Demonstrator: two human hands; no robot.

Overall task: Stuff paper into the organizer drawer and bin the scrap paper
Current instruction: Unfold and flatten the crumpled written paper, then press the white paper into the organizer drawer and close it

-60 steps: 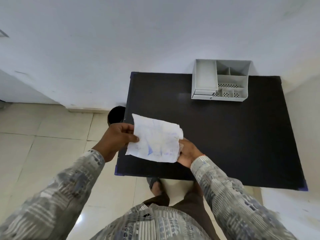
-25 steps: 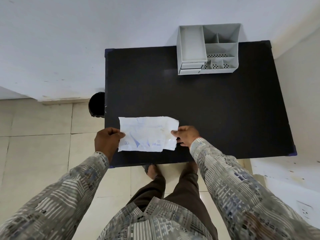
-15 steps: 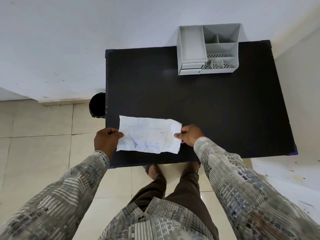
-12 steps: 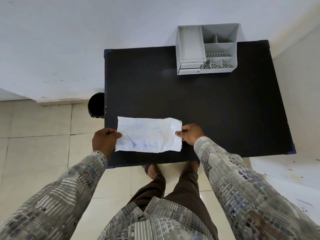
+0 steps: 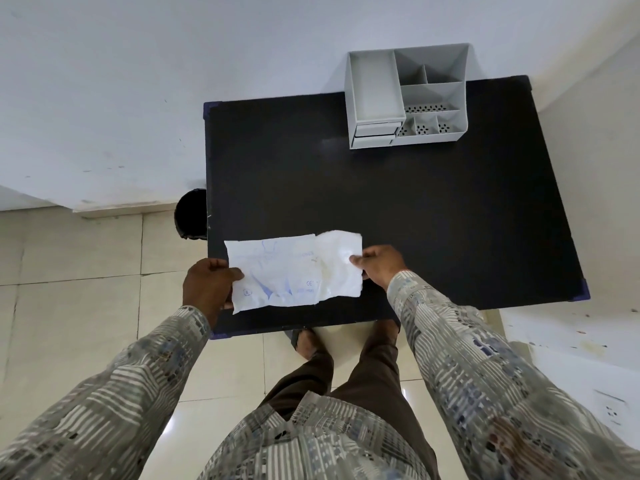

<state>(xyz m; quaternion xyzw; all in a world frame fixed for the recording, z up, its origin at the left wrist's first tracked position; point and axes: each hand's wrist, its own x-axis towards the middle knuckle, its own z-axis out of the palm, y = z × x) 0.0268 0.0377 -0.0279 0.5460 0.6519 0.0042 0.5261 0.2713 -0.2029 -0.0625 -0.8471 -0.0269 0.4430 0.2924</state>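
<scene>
The paper (image 5: pixel 294 270) is stretched wider than half a second ago: a vertical line now runs down it right of centre, and the right part looks plain white while the left part carries blue print. Whether that line is a tear or a fold I cannot tell. The left hand (image 5: pixel 207 289) is still clenched on the left edge, thumb on top, and the right hand (image 5: pixel 379 266) still pinches the right edge between thumb and fingers. Both have moved slightly apart; the camera has hardly shifted.

The paper hangs just over the near left part of the black tabletop (image 5: pixel 433 220), its lower edge close to the tabletop's near edge and its left end near the left edge. The left hand sits over that near left corner, partly past it above the floor (image 5: pixel 69 289).

The grey organizer (image 5: pixel 405 98) stands at the far edge against the wall, its drawer (image 5: pixel 375 129) at the lower left front, well apart from the paper. Bare tabletop lies open between them. The dark bin (image 5: pixel 190 214) stands on the floor just beside the left edge, near the left hand.
</scene>
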